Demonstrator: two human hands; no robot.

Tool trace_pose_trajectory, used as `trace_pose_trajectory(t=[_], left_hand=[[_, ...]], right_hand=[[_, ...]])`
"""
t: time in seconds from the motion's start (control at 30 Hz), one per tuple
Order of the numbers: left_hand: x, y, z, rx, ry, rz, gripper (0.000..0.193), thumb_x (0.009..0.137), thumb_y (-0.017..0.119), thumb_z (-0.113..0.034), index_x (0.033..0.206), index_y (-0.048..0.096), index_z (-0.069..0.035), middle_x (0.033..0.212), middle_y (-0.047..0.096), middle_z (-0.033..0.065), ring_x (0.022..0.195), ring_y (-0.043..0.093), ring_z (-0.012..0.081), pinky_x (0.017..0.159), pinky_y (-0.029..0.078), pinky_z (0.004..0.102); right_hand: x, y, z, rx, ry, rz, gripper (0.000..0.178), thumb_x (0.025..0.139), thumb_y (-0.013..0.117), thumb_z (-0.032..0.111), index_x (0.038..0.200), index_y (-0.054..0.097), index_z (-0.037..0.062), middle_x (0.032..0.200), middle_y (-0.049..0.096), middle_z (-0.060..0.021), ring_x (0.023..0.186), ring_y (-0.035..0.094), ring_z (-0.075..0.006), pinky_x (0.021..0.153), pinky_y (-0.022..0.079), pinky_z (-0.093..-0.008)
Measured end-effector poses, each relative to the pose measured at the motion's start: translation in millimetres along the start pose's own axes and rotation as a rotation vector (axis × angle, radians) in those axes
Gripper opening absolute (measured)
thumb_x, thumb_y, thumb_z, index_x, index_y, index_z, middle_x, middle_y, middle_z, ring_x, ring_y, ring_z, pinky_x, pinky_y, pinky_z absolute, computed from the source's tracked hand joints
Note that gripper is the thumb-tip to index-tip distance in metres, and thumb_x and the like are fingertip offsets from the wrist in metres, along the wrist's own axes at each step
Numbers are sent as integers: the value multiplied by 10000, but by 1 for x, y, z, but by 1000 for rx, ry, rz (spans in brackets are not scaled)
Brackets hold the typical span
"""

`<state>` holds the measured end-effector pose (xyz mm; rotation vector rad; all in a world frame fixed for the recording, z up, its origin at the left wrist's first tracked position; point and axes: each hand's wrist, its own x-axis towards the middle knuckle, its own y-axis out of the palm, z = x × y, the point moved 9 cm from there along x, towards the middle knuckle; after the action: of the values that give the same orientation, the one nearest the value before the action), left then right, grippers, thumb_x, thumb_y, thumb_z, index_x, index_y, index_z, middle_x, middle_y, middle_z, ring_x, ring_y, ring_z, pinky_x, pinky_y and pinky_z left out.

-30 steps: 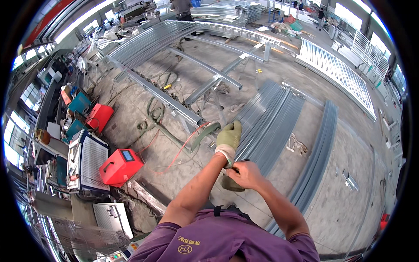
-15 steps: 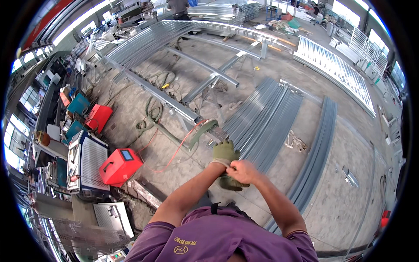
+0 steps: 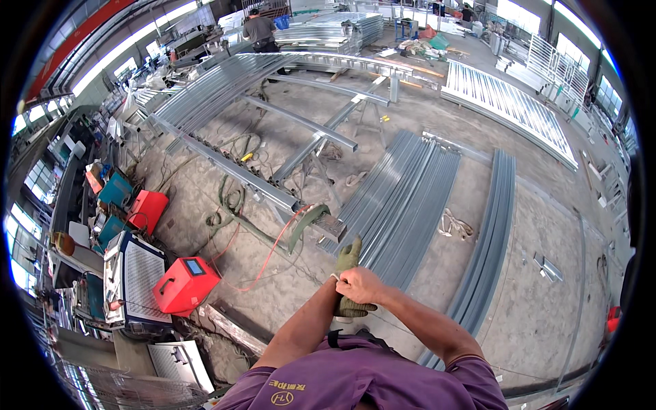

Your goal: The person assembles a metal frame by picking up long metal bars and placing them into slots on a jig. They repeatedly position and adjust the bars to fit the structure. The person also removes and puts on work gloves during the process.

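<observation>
My left hand [image 3: 348, 257] wears an olive-green work glove and points forward, its visible fingers stretched out. My bare right hand [image 3: 361, 285] is closed at the left wrist and pinches the pale cuff of that glove. A second olive-green glove [image 3: 352, 309] hangs just below my right hand; what holds it is partly hidden. Both hands are close together in front of my body. Beyond them, a bundle of long galvanized steel profiles [image 3: 403, 198] lies on the floor.
A red boxy machine [image 3: 186, 285] with a small screen stands at left. A green hose [image 3: 298, 236] and a red cable run over the floor near a steel frame on stands [image 3: 239, 164]. More profiles [image 3: 488, 232] lie at right. A person [image 3: 260, 33] stands far back.
Both hands have moved slightly down and left in the view, still joined at the left wrist. My right hand has shifted over the cuff. The whole scene has tilted slightly with my head.
</observation>
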<state>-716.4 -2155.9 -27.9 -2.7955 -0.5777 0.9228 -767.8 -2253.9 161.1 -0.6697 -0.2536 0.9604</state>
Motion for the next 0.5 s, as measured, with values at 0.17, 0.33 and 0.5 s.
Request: trace_pose_trajectory(t=[0.17, 0.33, 0.5], left_hand=[[4, 0, 16, -170, 46, -4, 524, 947, 659, -514, 1055, 753, -9, 834, 746, 185, 783, 719, 333, 856, 549, 428], [-10, -3, -2, -317, 132, -51, 565, 941, 697, -525, 1034, 765, 28, 810, 755, 170, 767, 733, 275, 845, 559, 378], [-68, -3, -82, -601, 229, 79, 829, 949, 585, -689, 1358, 623, 31, 1309, 653, 197, 1232, 597, 287, 1115, 407, 413]], right_hand=[[-4, 8, -4, -24, -24, -37, 309, 886, 614, 297, 815, 689, 5, 772, 651, -252, 726, 647, -458, 629, 501, -507], [-17, -1, 18, -11, -76, -84, 298, 887, 641, 293, 818, 689, 7, 761, 650, -249, 715, 647, -451, 618, 500, -504], [-36, -10, 35, 164, -32, -209, 379, 931, 651, 346, 784, 670, -3, 719, 650, -241, 697, 665, -427, 631, 502, -499]])
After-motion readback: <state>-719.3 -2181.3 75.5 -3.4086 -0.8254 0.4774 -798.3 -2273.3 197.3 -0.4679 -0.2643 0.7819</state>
